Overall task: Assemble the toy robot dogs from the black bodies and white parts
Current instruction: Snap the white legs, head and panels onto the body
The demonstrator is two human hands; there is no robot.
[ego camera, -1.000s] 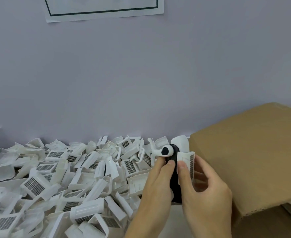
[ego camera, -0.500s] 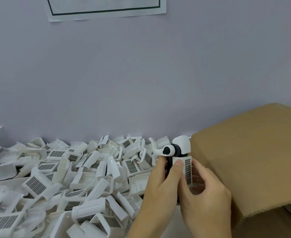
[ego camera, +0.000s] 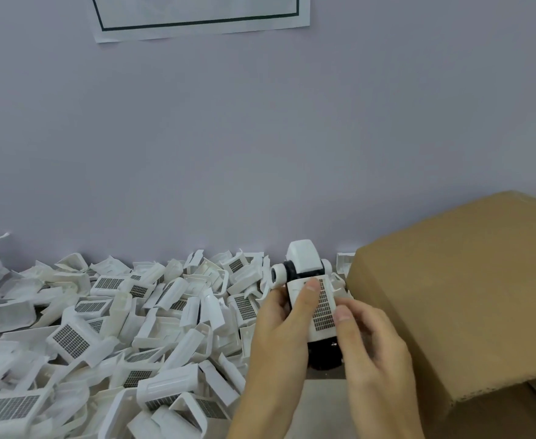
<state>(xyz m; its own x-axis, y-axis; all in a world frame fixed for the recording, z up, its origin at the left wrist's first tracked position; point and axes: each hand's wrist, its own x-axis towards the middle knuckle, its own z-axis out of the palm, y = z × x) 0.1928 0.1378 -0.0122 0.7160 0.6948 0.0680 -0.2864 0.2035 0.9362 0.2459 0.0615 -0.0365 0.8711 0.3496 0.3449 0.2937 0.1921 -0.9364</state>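
While both hands [ego camera: 323,340] grasp the toy dog [ego camera: 311,296] | white parts [ego camera: 108,324] left | cardboard box [ego camera: 469,289] right

Both hands, left [ego camera: 279,331] and right [ego camera: 374,346], raised together with fingers curled.

We see a white toy robot dog [ego camera: 311,299] with black body and dark grid panel, white grid-patterned parts [ego camera: 108,331], a brown cardboard box [ego camera: 469,289], a pale lilac wall [ego camera: 260,137]

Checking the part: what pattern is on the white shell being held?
A dark grid panel on the white shell, head view.
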